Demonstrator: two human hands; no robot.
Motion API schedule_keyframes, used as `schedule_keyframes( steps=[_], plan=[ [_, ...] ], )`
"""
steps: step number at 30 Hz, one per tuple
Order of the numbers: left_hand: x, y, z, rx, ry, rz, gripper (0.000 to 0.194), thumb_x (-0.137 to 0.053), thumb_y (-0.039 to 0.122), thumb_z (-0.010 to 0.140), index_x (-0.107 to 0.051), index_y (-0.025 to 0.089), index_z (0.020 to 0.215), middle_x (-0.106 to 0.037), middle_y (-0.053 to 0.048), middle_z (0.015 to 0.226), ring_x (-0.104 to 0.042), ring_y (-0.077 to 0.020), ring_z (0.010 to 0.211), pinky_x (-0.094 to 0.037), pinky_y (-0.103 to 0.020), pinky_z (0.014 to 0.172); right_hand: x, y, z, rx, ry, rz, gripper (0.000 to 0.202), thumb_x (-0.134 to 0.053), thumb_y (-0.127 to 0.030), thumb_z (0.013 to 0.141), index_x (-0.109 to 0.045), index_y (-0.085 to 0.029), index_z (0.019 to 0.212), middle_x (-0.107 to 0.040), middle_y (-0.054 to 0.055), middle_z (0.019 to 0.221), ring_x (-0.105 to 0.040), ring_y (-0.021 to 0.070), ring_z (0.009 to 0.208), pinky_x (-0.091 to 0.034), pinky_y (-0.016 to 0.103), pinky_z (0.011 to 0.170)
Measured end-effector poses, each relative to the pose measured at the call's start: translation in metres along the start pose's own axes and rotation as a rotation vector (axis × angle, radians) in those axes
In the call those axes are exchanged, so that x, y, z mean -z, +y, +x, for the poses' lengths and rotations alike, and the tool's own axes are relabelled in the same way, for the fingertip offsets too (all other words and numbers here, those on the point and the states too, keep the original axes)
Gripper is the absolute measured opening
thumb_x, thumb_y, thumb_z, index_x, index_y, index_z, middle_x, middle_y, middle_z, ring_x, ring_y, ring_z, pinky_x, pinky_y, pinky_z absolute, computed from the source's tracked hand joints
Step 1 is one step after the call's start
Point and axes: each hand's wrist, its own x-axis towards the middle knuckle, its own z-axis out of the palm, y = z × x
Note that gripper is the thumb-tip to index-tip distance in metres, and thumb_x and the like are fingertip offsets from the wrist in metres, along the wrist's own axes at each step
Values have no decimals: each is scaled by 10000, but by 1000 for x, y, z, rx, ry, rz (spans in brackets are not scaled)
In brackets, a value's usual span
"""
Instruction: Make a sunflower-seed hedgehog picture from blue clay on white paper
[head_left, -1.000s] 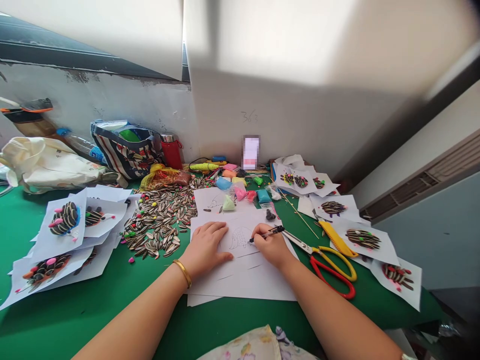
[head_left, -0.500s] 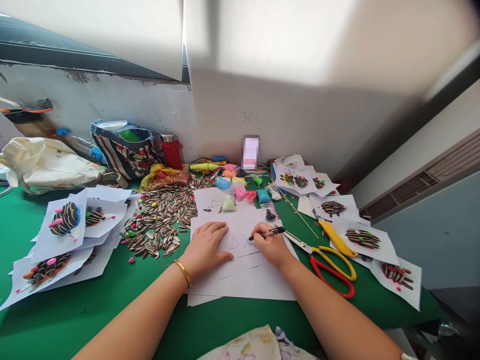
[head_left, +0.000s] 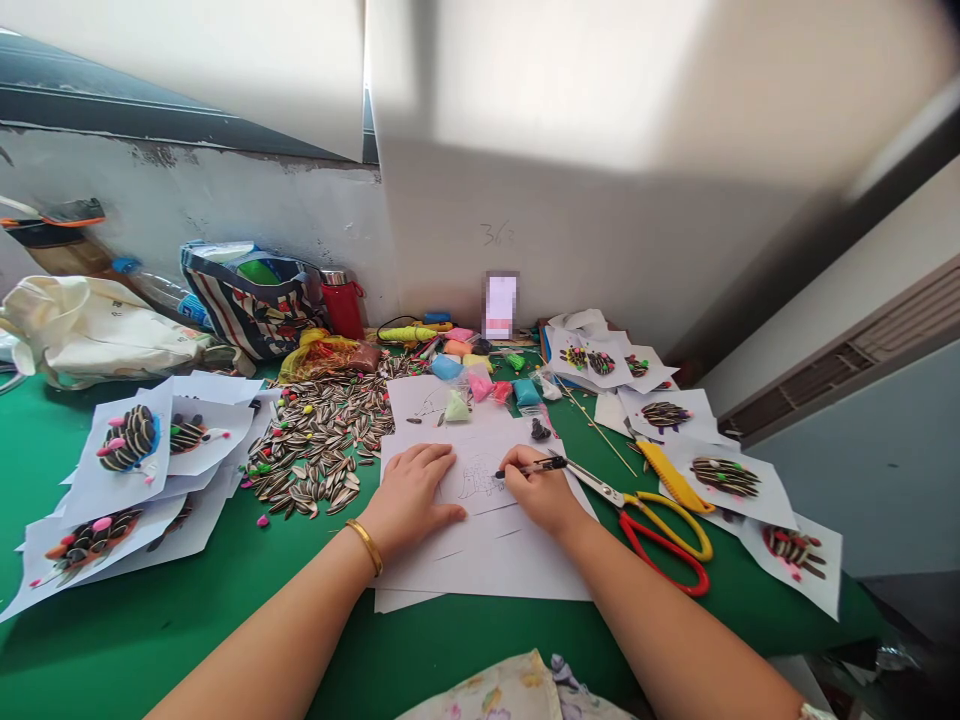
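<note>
My right hand (head_left: 541, 495) grips a black pen (head_left: 541, 465), its tip on a line drawing (head_left: 480, 480) of a rounded animal shape. The drawing is on white paper (head_left: 480, 560), which lies over other sheets. Flat on the paper's left side, with fingers stretched, rests my left hand (head_left: 416, 490). Scissors (head_left: 637, 510) with one red and one yellow handle lie just right of my right hand. Beyond the paper sit small packets of coloured clay (head_left: 480, 385). A heap of striped sunflower seeds (head_left: 319, 440) spreads left of the paper.
Papers with seed-and-clay animals stand stacked at left (head_left: 131, 445) and spread at right (head_left: 724, 480). A yellow utility knife (head_left: 675, 478) lies near the scissors. Along the wall are a striped bag (head_left: 251, 300), a red bottle (head_left: 343, 305) and a phone (head_left: 501, 305).
The pen tip has shifted slightly left and up, and more marks show inside the drawing. My left hand stays in place.
</note>
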Motion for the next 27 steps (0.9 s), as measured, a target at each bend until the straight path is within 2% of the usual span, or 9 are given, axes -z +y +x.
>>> schedule_keyframes(
  steps=[7, 11, 16, 21, 27],
  plan=[
    [1, 0, 0, 6, -8, 4, 717, -745, 518, 714, -534, 245, 1342, -495, -87, 1445, -388, -323, 1337, -316, -495, 1077, 1, 0, 1, -10, -5, -6, 141, -470, -224, 764, -601, -226, 710, -599, -27, 653, -539, 159, 643, -379, 264, 582],
    [2, 1, 0, 9, -11, 12, 708, -739, 520, 719, -534, 248, 1340, -495, -85, 1447, -391, -321, 1335, -317, -492, 1075, 1, -1, 1, 24, 23, -2, 152, -467, -238, 780, -611, -222, 736, -618, -14, 689, -557, 168, 676, -401, 269, 615],
    [2, 1, 0, 7, -10, 13, 710, -738, 524, 717, -535, 249, 1339, -497, -84, 1445, -394, -323, 1334, -315, -491, 1078, 1, -1, 1, 20, -13, -15, 165, -467, -246, 803, -629, -230, 773, -635, -16, 720, -560, 168, 677, -396, 268, 607],
    [1, 0, 0, 6, -5, -5, 708, -743, 520, 712, -539, 257, 1338, -499, -83, 1440, -391, -324, 1337, -307, -493, 1088, 1, 1, 2, 21, -2, -15, 162, -468, -240, 798, -623, -229, 754, -631, -14, 702, -566, 171, 675, -406, 269, 614],
    [0, -1, 0, -1, -3, 1, 715, -733, 533, 718, -536, 248, 1342, -499, -87, 1440, -392, -326, 1335, -314, -496, 1081, 1, 0, 2, 51, 2, -19, 182, -471, -269, 826, -647, -225, 813, -665, 3, 776, -595, 184, 741, -430, 279, 666]
  ],
)
